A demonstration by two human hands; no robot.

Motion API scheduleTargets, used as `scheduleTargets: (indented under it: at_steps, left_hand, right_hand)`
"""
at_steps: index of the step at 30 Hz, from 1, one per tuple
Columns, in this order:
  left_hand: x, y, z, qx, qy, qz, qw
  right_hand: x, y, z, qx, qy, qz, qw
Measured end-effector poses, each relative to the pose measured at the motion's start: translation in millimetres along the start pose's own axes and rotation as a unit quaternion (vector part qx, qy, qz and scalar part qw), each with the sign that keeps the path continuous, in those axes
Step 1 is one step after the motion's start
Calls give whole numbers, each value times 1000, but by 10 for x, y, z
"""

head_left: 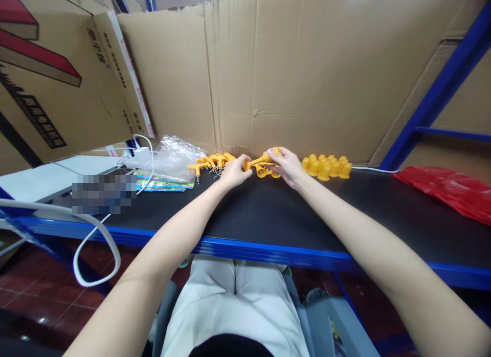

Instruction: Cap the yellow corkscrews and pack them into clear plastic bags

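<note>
Above the black tabletop (261,214), both hands come together over yellow plastic parts. My left hand (236,172) is closed, fingers pinched on a round yellow plastic piece (246,165). My right hand (289,166) grips a yellow plastic piece with a ridged shaft (264,157), whose narrow end points at the left hand. Whether the two pieces touch is too small to tell. Just below lie several yellow parts with round openings (261,172). Yellow T-shaped handles with metal spirals (210,162) lie left of my left hand. Flanged yellow cups (326,166) stand grouped to the right.
Clear plastic bags (169,155) lie at the left over a colourful printed packet (164,182). White cables (95,224) loop past the left table edge. A red plastic bag (445,188) lies far right. Cardboard (307,70) walls the back; a blue post (433,86) rises at right.
</note>
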State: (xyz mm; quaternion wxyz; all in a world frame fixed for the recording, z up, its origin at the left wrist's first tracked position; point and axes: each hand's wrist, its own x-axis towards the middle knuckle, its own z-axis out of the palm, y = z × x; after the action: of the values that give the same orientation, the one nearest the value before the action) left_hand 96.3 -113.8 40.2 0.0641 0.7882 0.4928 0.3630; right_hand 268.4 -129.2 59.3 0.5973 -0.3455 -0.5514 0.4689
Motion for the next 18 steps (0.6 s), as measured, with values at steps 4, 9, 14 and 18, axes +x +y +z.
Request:
scheduleTargets:
  at_steps: [4,9,14,18]
  left_hand:
    - [-3,-28,-126,75,46,5,996]
    - [1,-77,-178,92,66,27,993]
    - [5,-88,-179,119,52,25,991]
    - [7,-70,-172,133,49,26,990]
  right_hand:
    - [32,-11,-117,-106,-31,20,994]
    - [72,-3,-210,-182,-59,28,981]
    - [83,-29,-205,-231,-77,-33,969]
    - [61,-86,-255,-416,-89,-188,886]
